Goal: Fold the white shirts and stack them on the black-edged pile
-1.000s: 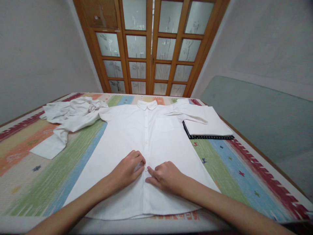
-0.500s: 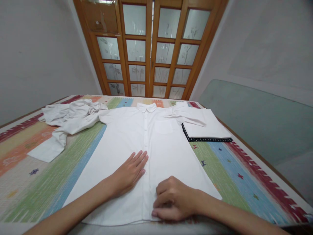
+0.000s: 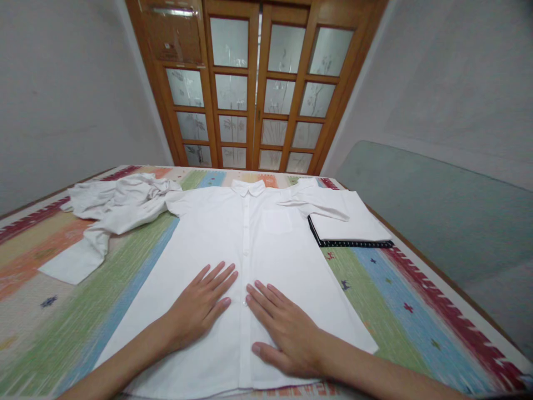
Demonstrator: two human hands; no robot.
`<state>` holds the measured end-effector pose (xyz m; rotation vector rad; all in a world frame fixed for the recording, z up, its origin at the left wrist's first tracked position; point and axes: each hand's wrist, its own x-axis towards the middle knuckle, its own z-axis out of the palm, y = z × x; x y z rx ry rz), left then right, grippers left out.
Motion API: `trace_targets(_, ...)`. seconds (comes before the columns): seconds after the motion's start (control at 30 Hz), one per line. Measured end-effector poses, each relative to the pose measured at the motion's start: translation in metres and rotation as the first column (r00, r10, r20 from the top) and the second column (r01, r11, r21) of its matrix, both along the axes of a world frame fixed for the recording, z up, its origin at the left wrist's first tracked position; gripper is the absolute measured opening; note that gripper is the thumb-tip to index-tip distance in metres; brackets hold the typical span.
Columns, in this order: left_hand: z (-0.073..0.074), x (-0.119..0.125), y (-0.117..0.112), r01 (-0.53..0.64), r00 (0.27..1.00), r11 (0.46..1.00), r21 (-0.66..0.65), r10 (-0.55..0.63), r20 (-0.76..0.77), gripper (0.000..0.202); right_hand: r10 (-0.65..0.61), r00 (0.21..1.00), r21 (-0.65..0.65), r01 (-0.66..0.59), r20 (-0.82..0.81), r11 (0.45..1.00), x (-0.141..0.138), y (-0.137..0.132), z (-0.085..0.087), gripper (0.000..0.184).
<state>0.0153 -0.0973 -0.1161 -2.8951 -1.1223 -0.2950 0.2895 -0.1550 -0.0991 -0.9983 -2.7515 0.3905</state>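
Note:
A white button-up shirt [image 3: 212,233] lies spread face up, its collar at the far end and its button strip running down the middle. My left hand [image 3: 204,303] rests flat on the shirt just left of the buttons, fingers spread. On the other side of the strip, my right hand [image 3: 283,328] lies palm down with its fingers stretched out and thumb apart. Neither hand grips anything. The shirt's right-hand sleeve reaches over a folded white cloth [image 3: 353,222], which sits on a black dotted item [image 3: 356,243].
A crumpled white garment [image 3: 120,197] lies at the left, touching the shirt's left sleeve. Beneath everything is a colourful striped table cover [image 3: 137,266]. Wooden doors with glass panes [image 3: 254,83] stand behind, and a pale green panel [image 3: 437,205] leans along the right wall.
My right hand has gone from curled to flat and stretched out, moving slightly up the shirt. My left hand has shifted a little left and its fingers have spread.

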Motion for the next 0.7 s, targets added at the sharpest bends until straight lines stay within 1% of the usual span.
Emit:
trace_targets(0.13,-0.002,-0.015,-0.002,-0.068,0.997,0.995,0.076,0.069,-0.014,0.072,0.041,0.999,-0.050,-0.040,0.019,0.998,0.006,-0.007,0.007,0.075)
trace_targets(0.23,-0.003,-0.027,-0.004,-0.101,0.994,0.988,0.118,0.105,-0.029,0.080,0.051,0.999,-0.050,-0.051,0.015,0.997,0.011,-0.013,0.011,0.070)
trace_targets(0.37,-0.005,-0.042,-0.003,-0.127,0.990,0.984,0.128,0.134,-0.048,0.078,0.049,0.999,-0.029,-0.050,-0.014,0.998,0.019,-0.022,0.011,0.068)
trace_targets(0.43,-0.005,-0.043,0.001,-0.171,0.983,0.979,0.114,0.177,-0.043,0.074,0.030,0.999,-0.060,-0.032,-0.041,0.998,0.023,-0.025,0.011,0.063)
trace_targets(0.5,-0.004,-0.038,0.009,-0.231,0.972,0.970,0.080,0.234,-0.029,0.068,-0.075,0.994,-0.115,0.066,-0.075,0.991,0.026,-0.022,0.011,0.056)
trace_targets(0.57,0.000,-0.026,0.020,-0.263,0.965,0.964,0.028,0.264,-0.012,0.064,-0.227,0.969,-0.154,0.211,-0.094,0.965,0.028,-0.012,0.013,0.052)
trace_targets(0.63,0.008,-0.010,0.035,-0.229,0.973,0.973,-0.026,0.229,0.009,0.066,-0.323,0.940,-0.146,0.307,-0.106,0.941,0.029,0.004,0.015,0.052)
trace_targets(0.7,0.016,0.008,0.050,-0.169,0.985,0.984,-0.057,0.171,0.035,0.069,-0.350,0.927,-0.102,0.339,-0.133,0.935,0.029,0.022,0.017,0.052)
